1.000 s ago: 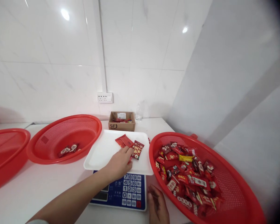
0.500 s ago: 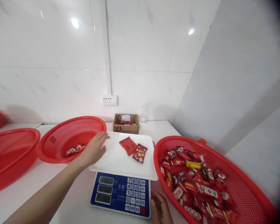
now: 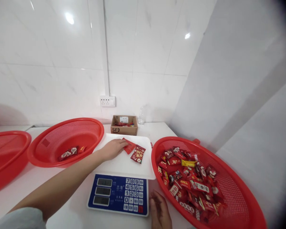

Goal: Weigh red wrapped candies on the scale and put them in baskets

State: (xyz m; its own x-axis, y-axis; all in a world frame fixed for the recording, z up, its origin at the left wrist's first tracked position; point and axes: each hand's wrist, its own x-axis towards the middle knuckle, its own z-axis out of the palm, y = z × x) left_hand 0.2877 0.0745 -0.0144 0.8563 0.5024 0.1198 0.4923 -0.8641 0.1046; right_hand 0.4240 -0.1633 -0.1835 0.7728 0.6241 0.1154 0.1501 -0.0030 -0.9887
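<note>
Your left hand (image 3: 113, 149), fingers gently bent, touches the plain red packet (image 3: 130, 147) on the white tray (image 3: 112, 167); I cannot tell if it grips. The packet looks light, soft, slick: pinch an edge. Your right hand (image 3: 159, 210) half-curls beside the scale (image 3: 119, 194), seemingly empty.

Spots of light (image 3: 69, 18) gleam on a marbled white tile wall (image 3: 145, 41) behind a white surface (image 3: 154, 128), beside a grey wall (image 3: 228, 79).

You're at a weighing station, shop or packing room unclear: digital scale (image 3: 118, 194), red baskets (image 3: 240, 181) of wrapped snacks (image 3: 203, 187), white counter (image 3: 71, 214), tiled wall (image 3: 143, 47).
</note>
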